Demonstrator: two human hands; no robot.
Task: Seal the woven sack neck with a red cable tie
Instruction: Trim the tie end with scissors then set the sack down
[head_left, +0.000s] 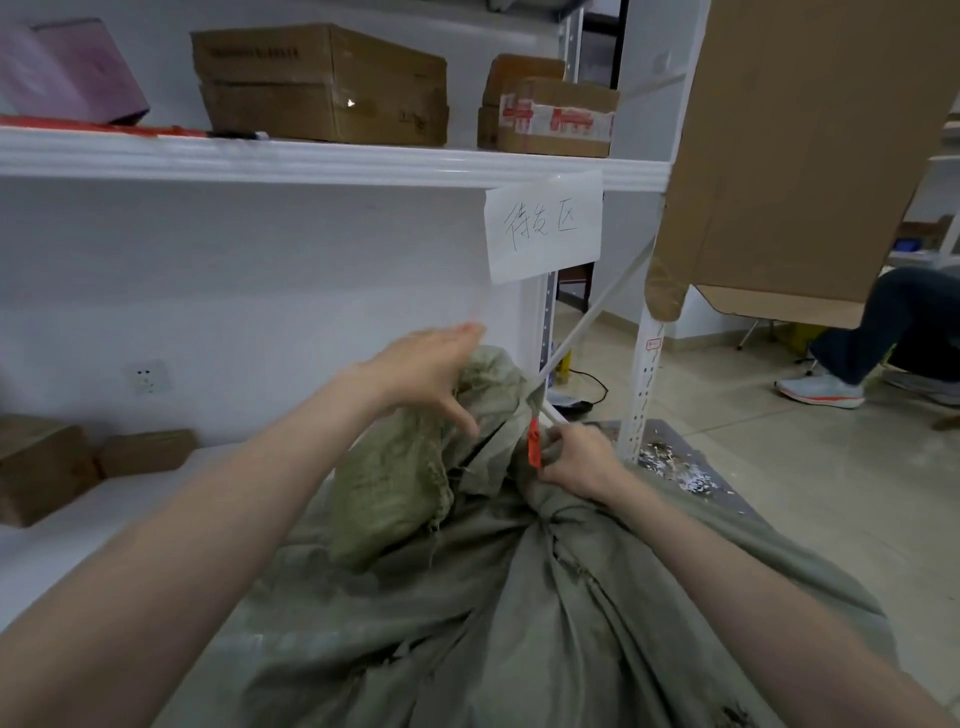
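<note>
A grey-green woven sack (519, 613) fills the lower middle of the head view, its neck (498, 415) bunched upward. My left hand (431, 374) rests on the top of the bunched fabric with the thumb spread and the fingers blurred. A red cable tie (534, 441) stands upright against the right side of the neck. My right hand (576, 460) grips the neck low down and pinches the tie.
A white metal rack (311, 161) stands right behind the sack, with cardboard boxes (322, 85) on its shelf and a paper label (543, 226) on the edge. A rack post (641, 395) is close on the right. A seated person's leg (878, 338) is far right.
</note>
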